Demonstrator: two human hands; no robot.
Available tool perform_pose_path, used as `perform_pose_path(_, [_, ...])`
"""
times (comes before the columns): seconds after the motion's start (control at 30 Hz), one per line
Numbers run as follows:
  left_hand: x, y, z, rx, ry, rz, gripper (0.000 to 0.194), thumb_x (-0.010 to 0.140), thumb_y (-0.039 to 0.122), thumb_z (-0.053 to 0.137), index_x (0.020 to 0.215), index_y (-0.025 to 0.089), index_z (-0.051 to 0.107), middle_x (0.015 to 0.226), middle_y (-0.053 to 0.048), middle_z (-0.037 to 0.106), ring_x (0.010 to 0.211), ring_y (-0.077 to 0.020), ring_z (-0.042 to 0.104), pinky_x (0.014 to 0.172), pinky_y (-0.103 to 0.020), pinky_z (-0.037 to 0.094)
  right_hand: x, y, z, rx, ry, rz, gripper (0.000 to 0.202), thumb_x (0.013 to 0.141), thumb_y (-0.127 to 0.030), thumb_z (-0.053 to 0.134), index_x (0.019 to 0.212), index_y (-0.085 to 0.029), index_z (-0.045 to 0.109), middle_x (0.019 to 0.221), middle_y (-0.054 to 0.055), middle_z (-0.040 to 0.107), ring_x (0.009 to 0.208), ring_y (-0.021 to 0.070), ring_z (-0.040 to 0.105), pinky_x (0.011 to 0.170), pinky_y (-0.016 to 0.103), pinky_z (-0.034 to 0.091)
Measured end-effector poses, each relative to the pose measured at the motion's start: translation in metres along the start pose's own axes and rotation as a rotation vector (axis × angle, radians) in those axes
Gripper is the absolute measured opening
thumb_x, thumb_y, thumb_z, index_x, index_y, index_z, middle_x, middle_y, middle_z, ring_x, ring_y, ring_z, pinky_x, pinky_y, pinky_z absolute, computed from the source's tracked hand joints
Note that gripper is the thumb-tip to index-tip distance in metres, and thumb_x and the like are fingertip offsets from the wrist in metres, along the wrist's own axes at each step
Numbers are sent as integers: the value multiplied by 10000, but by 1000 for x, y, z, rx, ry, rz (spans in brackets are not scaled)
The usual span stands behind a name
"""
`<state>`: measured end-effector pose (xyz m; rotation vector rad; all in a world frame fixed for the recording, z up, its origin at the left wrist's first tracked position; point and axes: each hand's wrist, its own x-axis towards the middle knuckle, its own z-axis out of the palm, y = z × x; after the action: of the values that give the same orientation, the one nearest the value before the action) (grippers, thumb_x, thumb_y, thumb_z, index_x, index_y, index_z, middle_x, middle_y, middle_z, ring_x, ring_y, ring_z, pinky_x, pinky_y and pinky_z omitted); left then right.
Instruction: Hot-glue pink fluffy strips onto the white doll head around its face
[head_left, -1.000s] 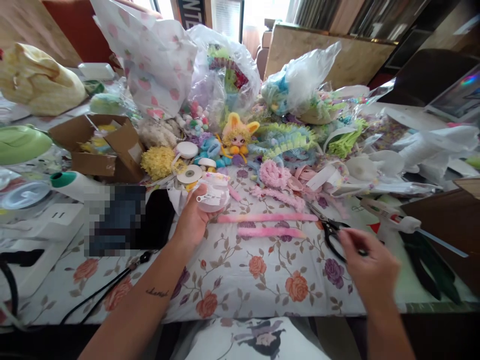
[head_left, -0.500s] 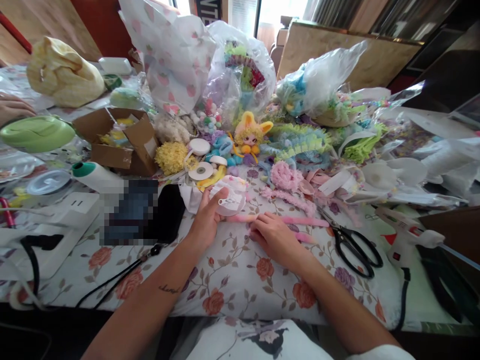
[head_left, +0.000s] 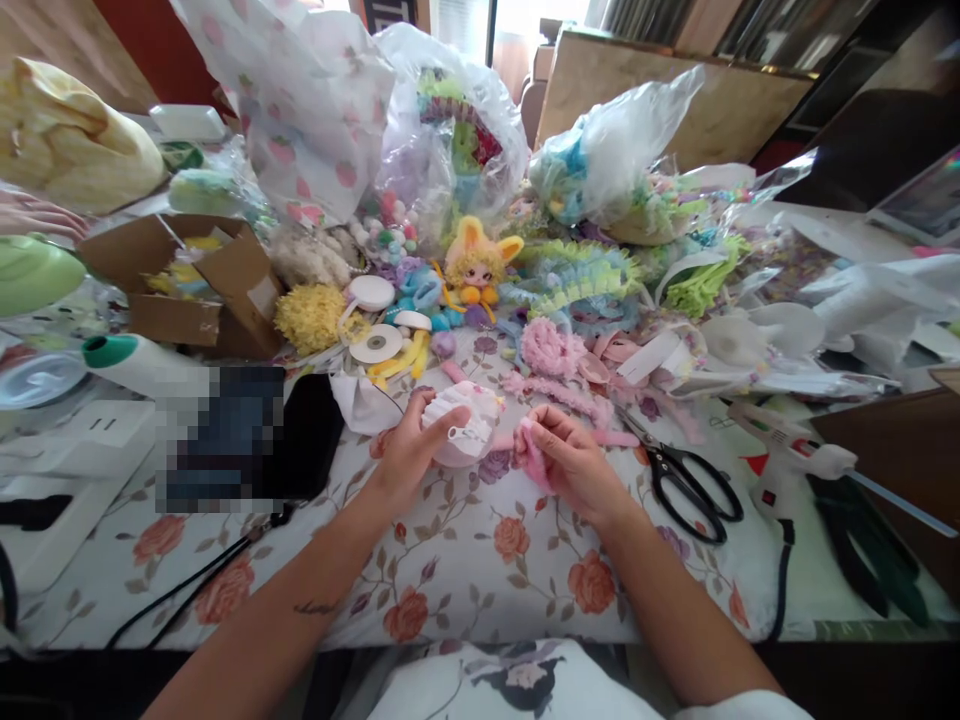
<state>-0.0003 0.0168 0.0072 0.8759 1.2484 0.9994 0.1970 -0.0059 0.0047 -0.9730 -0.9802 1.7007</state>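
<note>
My left hand (head_left: 411,445) is closed round a white ruffled piece (head_left: 469,440) with a small white zipper-like pull on its front. Just right of it, my right hand (head_left: 562,455) pinches a fuzzy pink strip (head_left: 535,458) that hangs below its fingertips. Another length of pink strip (head_left: 616,438) lies on the flowered cloth behind the right hand. Black-handled scissors (head_left: 686,485) rest to the right of that hand. A doll with yellow ears (head_left: 478,270) sits beyond both hands, near a fluffy pink bundle (head_left: 553,346).
At left are a phone (head_left: 307,435), a cardboard box (head_left: 180,320) and a white charger block (head_left: 97,440). A glue gun (head_left: 795,450) lies at right. Plastic bags (head_left: 315,120) of craft material line the back. Another person's hand (head_left: 41,215) shows at the far left.
My right hand has lifted from the cloth and now pinches the pink strip. The white piece in my left hand has tilted slightly. The whole view has shifted to the right.
</note>
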Motion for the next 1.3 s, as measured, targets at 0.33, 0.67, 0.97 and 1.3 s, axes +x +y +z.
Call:
perform_pose_path(0.33, [-4,0,2,295,0,120,465,658,524,743,971,245,541,816,-19,642,799,-252,605,651,-304,437,-5,1,18,-697,251,-597,114,917,-244,533,812,-203,549,771,3,526,668,126,497,592,262,419])
perform_pose_path(0.67, [-18,2,8,568,80,288,582,641,525,748,1065,239,470,1010,-45,597,949,-253,567,769,-322,426,-5,10,23,-1016,368,-833,87,894,-136,538,890,-213,579,834,26,568,702,130,575,600,254,479])
perform_pose_path(0.97, [-22,4,10,552,80,355,631,608,511,775,1080,227,467,1058,-60,574,1019,-271,552,868,-351,411,-6,12,24,-1009,383,-811,78,891,-143,550,878,-215,577,830,19,565,660,117,563,561,241,464])
perform_pose_path(1.3, [-24,2,10,549,97,389,655,596,518,781,1090,225,467,1070,-66,565,1024,-283,558,889,-387,410,-5,18,21,-1070,416,-811,62,883,-169,572,875,-230,579,825,20,578,686,137,583,574,260,479])
